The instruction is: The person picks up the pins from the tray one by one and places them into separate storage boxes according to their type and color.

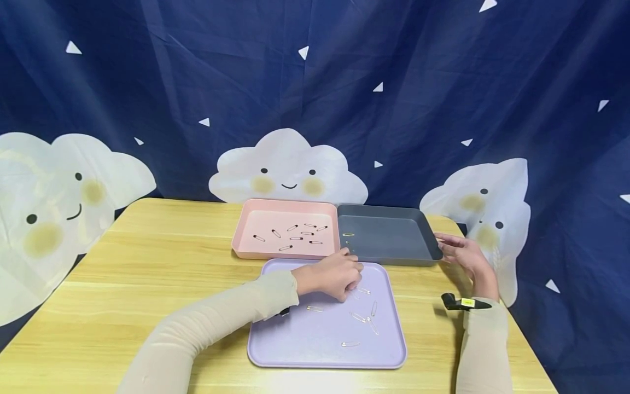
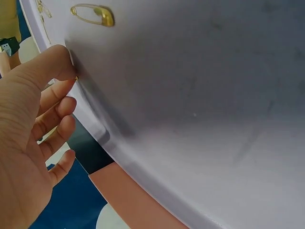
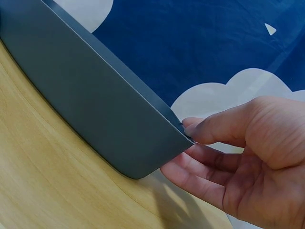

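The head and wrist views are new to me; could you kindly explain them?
These are a person's bare hands, not a machine. One camera is worn on the head, one on each wrist. On the wooden table are a lilac tray with gold safety pins, a pink tray with dark-headed pins and a gray tray. The left hand seems to pinch a small gold thing, mostly hidden; the right hand holds the gray tray's corner.

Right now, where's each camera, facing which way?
Head: head-worn, facing forward and down at lavender tray, dark grey tray; left hand, right hand, sleeves show.
Left wrist: on that wrist, facing lavender tray; left hand shows.
Right wrist: on that wrist, facing dark grey tray; right hand shows.
Head, right wrist share dark grey tray.
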`<act>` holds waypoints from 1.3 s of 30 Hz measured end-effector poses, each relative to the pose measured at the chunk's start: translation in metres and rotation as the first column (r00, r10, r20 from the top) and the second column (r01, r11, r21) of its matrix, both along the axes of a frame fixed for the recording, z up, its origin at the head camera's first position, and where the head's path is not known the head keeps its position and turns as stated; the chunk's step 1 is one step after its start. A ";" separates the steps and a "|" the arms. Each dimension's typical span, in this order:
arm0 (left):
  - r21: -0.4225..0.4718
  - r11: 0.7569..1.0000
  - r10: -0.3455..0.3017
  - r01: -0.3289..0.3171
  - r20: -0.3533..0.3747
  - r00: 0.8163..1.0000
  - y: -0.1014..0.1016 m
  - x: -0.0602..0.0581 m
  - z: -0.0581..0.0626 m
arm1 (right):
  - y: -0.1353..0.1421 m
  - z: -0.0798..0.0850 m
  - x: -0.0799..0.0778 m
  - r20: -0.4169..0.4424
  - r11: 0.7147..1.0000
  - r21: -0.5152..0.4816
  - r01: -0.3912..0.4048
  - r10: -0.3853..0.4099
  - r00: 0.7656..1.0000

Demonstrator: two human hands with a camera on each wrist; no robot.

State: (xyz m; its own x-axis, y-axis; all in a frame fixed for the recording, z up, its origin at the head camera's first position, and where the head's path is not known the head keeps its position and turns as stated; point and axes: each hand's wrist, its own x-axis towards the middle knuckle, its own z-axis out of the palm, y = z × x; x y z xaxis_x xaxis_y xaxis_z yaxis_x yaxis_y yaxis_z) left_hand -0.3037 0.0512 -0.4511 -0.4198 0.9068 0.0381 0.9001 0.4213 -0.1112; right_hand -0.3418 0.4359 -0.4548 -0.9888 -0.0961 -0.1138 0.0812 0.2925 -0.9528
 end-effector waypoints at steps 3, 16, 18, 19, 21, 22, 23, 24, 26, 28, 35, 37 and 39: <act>-0.007 1.000 0.006 -0.006 0.010 1.000 0.000 0.000 0.001 | 0.000 -0.001 0.000 0.001 1.000 0.001 0.001 -0.001 1.000; -0.049 0.999 0.019 -0.017 0.037 0.999 0.003 0.000 0.002 | 0.001 -0.002 -0.001 0.012 1.000 -0.002 0.003 -0.003 1.000; -0.054 0.998 0.022 -0.020 0.037 0.999 0.003 0.000 0.003 | 0.001 -0.002 -0.001 0.011 1.000 0.002 0.001 -0.001 1.000; -0.056 0.998 0.023 -0.021 0.036 0.999 0.003 0.000 0.003 | 0.001 -0.002 -0.001 0.010 1.000 0.000 0.003 -0.003 1.000; -0.062 0.998 0.025 -0.023 0.032 0.999 0.003 0.000 0.003 | 0.001 -0.002 -0.001 0.008 1.000 0.000 0.002 -0.002 1.000; -0.064 0.998 0.026 -0.024 0.030 0.999 0.003 0.001 0.004 | 0.001 -0.001 0.000 0.006 1.000 0.002 -0.004 0.004 1.000; -0.066 0.998 0.027 -0.025 0.027 0.999 0.003 0.001 0.004 | 0.001 -0.001 0.000 0.006 1.000 -0.001 -0.004 0.004 1.000; -0.068 0.997 0.026 -0.025 0.025 0.999 0.003 0.001 0.004 | 0.001 -0.001 0.000 0.007 1.000 -0.002 -0.004 0.004 1.000; -0.070 0.997 0.026 -0.025 0.020 0.999 0.003 0.002 0.005 | 0.001 -0.001 0.000 0.011 1.000 -0.006 -0.004 0.004 1.000; -0.070 0.997 0.026 -0.024 0.021 0.999 0.003 0.002 0.006 | 0.000 0.000 0.000 0.017 1.000 -0.008 -0.002 0.002 1.000; -0.065 0.998 0.026 -0.024 0.028 0.999 0.002 0.001 0.007 | -0.002 0.004 0.002 0.027 1.000 -0.017 0.000 0.000 1.000; -0.052 0.998 0.027 -0.026 0.018 0.999 0.001 0.001 0.009 | -0.001 0.002 0.001 0.025 1.000 -0.026 -0.002 0.003 1.000; -0.038 0.999 0.029 -0.029 0.008 1.000 0.001 0.000 0.011 | -0.004 0.006 0.003 0.027 0.999 -0.033 -0.003 0.004 1.000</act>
